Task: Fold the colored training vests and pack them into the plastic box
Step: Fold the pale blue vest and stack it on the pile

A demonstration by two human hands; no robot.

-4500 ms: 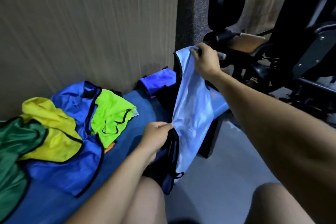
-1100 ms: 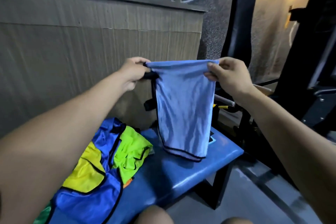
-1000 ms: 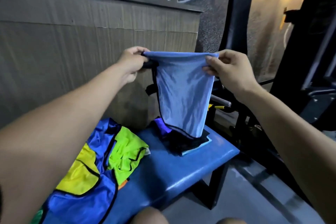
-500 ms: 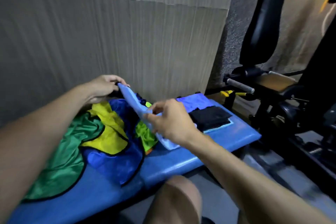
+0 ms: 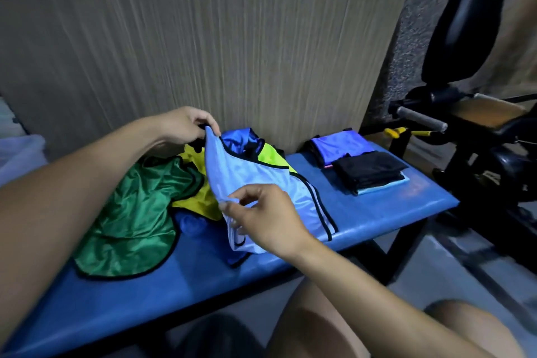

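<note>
A light blue vest (image 5: 255, 180) with black trim is stretched over the blue bench (image 5: 377, 212). My left hand (image 5: 186, 126) pinches its far top corner. My right hand (image 5: 270, 218) pinches its near edge. Under and beside it lies a loose heap: a green vest (image 5: 130, 212), a yellow vest (image 5: 197, 197), a lime vest (image 5: 271, 158) and a dark blue vest (image 5: 235, 139). Folded vests (image 5: 363, 166) in purple, black and light blue sit stacked at the bench's right end. A translucent plastic box (image 5: 20, 154) shows at the far left edge.
A ribbed wall panel (image 5: 203, 52) stands right behind the bench. Black gym equipment (image 5: 476, 125) with a padded seat and a handle crowds the right side. My bare knees (image 5: 319, 328) are below the bench's front edge, over a grey floor.
The light blue vest, held up in the air a second ago, has come down onto the bench over the loose heap. Both hands kept hold of it and moved left and down.
</note>
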